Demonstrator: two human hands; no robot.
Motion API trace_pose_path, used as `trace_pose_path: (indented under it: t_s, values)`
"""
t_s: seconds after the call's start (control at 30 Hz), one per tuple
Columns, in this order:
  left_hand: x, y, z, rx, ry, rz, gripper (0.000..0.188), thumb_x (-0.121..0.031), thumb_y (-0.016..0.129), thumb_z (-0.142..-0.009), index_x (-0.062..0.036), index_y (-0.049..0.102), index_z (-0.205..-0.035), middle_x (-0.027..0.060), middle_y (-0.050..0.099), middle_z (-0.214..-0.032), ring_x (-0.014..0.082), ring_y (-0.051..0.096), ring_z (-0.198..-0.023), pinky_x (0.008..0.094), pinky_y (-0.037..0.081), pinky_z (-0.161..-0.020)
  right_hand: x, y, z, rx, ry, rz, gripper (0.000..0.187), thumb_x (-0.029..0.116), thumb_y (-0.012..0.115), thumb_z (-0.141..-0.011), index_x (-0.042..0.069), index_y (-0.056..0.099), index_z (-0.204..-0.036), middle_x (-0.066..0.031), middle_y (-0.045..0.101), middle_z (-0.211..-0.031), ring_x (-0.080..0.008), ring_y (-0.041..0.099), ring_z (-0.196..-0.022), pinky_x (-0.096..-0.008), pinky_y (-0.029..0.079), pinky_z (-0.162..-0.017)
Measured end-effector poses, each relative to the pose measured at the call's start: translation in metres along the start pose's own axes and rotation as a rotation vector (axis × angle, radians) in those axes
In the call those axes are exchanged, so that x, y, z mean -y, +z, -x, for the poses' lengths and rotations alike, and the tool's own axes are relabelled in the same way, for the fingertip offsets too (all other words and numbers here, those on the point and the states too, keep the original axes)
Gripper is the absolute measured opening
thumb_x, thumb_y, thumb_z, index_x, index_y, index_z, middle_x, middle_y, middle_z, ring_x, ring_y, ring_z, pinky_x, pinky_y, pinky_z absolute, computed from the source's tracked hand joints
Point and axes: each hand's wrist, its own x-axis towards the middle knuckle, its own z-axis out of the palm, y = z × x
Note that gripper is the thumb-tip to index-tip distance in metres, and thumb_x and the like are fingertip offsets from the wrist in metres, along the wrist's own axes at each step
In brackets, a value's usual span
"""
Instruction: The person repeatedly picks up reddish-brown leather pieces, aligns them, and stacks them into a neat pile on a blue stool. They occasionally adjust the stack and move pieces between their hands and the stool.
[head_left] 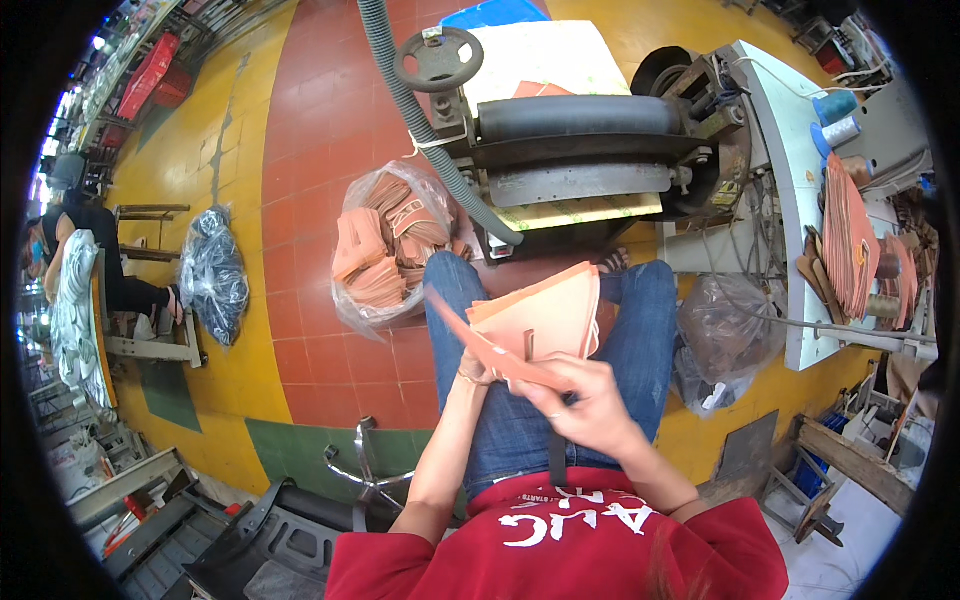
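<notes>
I hold salmon-pink flat cut pieces over my lap, which look like leather or fabric; the material is uncertain. A stack of cut pieces (560, 312) with a slot rests between my thighs, its far edges showing several layers. One narrow cut piece (480, 342) is raised at a slant in front of the stack and looks blurred at its far tip. My left hand (474, 368) is closed at the left edge of the pieces, its fingers mostly hidden behind the raised piece. My right hand (582, 398) pinches the near end of that raised piece, thumb and fingers together.
A roller machine (580, 118) with a handwheel (438, 60) stands ahead, a grey hose (425, 130) beside it. Left of my knees, a clear bag (375, 310) holds more salmon pieces. At right are a white table (785, 200) with thread spools and a plastic bag (728, 330).
</notes>
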Motion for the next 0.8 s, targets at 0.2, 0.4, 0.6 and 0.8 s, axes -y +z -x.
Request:
trace_pose_path:
  t_s: [0.2,0.4,0.6,0.8]
  values:
    - [-0.006,-0.004,0.002,-0.043,0.044,-0.021,0.068,-0.033,0.067,-0.073,0.0022,0.043,-0.126,0.0163,0.057,-0.106,0.0274,0.061,-0.089,0.041,0.054,-0.071,-0.025,-0.055,-0.011,-0.057,0.383,-0.217,0.027,0.013,0.07,-0.086,-0.005,0.061,-0.105,-0.0076,0.07,-0.087,-0.0122,0.065,-0.084,-0.0277,0.053,-0.073]
    - [-0.004,-0.008,0.005,0.059,-0.013,0.057,0.069,-0.021,0.066,-0.071,0.0026,0.041,-0.13,0.0188,0.057,-0.118,0.0321,0.06,-0.106,0.0436,0.054,-0.089,-0.069,-0.054,-0.008,-0.329,0.477,-0.224,0.053,0.009,0.075,-0.08,-0.008,0.05,-0.123,-0.0137,0.07,-0.095,-0.014,0.067,-0.084,-0.0266,0.055,-0.073]
    - [-0.007,-0.015,0.004,0.068,0.03,0.106,0.068,-0.02,0.067,-0.071,0.0028,0.042,-0.13,0.0186,0.057,-0.119,0.0311,0.061,-0.104,0.0429,0.054,-0.088,-0.089,-0.055,-0.006,-0.301,0.422,-0.352,0.027,0.007,0.071,-0.084,-0.005,0.062,-0.106,-0.0081,0.07,-0.091,-0.0097,0.066,-0.08,-0.0245,0.054,-0.072]
    - [-0.025,-0.022,0.002,0.03,0.111,0.074,0.064,-0.018,0.068,-0.072,0.001,0.045,-0.128,0.0157,0.058,-0.119,0.0286,0.059,-0.109,0.0415,0.051,-0.093,-0.117,-0.094,-0.063,-0.566,0.247,-0.097,0.022,0.013,0.068,-0.088,-0.003,0.062,-0.102,-0.0039,0.067,-0.076,-0.0042,0.058,-0.061,-0.0199,0.045,-0.048]
